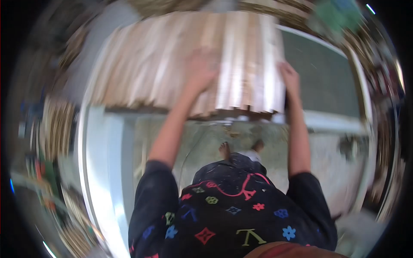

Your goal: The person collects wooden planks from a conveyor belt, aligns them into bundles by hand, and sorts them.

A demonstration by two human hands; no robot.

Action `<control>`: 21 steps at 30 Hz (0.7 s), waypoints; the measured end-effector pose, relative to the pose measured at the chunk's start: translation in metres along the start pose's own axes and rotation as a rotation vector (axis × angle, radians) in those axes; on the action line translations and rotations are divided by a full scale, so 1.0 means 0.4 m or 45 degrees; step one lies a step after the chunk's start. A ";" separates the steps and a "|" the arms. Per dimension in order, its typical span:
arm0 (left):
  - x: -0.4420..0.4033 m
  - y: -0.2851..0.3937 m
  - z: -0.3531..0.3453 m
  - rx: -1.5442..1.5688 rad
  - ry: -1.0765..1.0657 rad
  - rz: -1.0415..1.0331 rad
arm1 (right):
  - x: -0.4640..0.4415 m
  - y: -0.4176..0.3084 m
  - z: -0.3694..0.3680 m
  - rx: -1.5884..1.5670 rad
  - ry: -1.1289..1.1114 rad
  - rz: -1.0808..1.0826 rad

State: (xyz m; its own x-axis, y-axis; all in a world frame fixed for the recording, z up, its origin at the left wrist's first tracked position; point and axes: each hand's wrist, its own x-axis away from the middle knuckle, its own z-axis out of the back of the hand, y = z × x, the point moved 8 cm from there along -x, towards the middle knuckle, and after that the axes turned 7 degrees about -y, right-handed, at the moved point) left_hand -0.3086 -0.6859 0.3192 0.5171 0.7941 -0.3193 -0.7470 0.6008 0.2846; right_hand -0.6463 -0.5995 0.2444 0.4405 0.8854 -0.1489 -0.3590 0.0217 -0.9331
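A row of long, pale wooden strips (pixel 161 56) lies side by side across the table in front of me. My left hand (pixel 203 71) rests flat on top of the strips near the middle, its fingers apart but blurred by motion. At the right end of the row, my right hand (pixel 291 78) touches the side of the outermost strip (pixel 272 69). Its fingers are partly hidden and smeared, so their grip is unclear. The near ends of the strips form a slightly uneven line.
A dark green table surface (pixel 320 73) with a pale frame shows to the right. A shiny metal rail (pixel 101 172) runs along the left. Stacked wood (pixel 57 127) stands at far left, with more around the edges. A blurred green object (pixel 337 15) is at the upper right.
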 end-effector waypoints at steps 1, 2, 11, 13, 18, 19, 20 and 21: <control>0.002 -0.002 -0.003 -0.048 -0.002 -0.008 | 0.013 -0.012 -0.010 -0.132 -0.076 -0.131; -0.006 0.001 -0.005 -0.069 -0.102 -0.040 | 0.004 0.008 -0.012 -0.174 -0.077 -0.146; 0.020 -0.005 0.056 0.086 0.079 0.118 | -0.039 -0.005 0.010 0.037 -0.065 -0.097; -0.012 -0.002 0.067 0.117 -0.442 0.503 | -0.036 -0.019 0.008 -0.008 -0.067 -0.007; 0.027 -0.012 0.041 0.015 0.159 0.117 | -0.039 -0.031 -0.002 0.038 -0.059 -0.029; 0.025 -0.010 0.041 0.010 0.157 0.119 | -0.023 -0.053 -0.005 0.033 -0.057 -0.061; 0.024 -0.011 0.040 0.007 0.164 0.121 | -0.009 -0.069 -0.005 0.029 -0.051 -0.091; 0.024 -0.013 0.039 0.004 0.170 0.120 | -0.004 -0.078 -0.008 0.023 -0.056 -0.091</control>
State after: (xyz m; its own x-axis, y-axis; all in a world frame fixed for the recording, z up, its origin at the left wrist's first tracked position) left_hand -0.2934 -0.6799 0.3286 0.3844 0.8280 -0.4082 -0.7883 0.5245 0.3216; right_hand -0.6332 -0.6031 0.2725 0.4292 0.9007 -0.0673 -0.3429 0.0935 -0.9347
